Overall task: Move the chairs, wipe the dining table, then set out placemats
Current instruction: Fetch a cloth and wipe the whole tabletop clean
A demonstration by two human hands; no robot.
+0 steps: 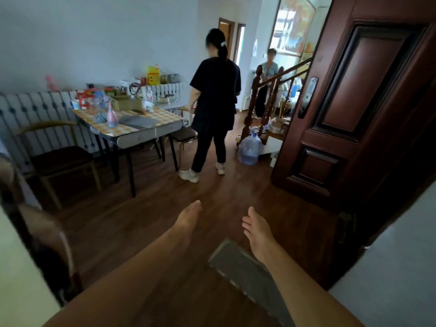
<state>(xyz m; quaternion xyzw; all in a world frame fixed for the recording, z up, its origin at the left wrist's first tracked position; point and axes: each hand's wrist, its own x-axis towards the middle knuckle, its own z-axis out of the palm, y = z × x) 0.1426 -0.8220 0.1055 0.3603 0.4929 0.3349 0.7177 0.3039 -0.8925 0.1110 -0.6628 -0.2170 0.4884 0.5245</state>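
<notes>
Dining table [141,135] is far left, against the patterned wall panel. It has an orange-and-white check top, a pale drawer front on the near edge and thin black legs. The far half is cluttered with boxes, bottles and cups. The nearer half carries a pink spray bottle [112,116] and flat grey sheets that look like placemats [139,121].

Dark-seat chair [59,161] stands just beside the table's left side. Second chair [185,135] is at the right side, seat partly under the top. Blurred chair back [47,237] at near left edge.

Person in black [214,102] stands just right of the table, close to the second chair. Water jug [249,148] sits by the stair banister [257,102]; brown door [354,102] stands open on the right.

Wood floor [141,220] lies bare between camera and table, with a grey floor mat [245,272] near.

Left hand [188,220] and right hand [256,228] both reach forward, fingers straight, holding nothing.
</notes>
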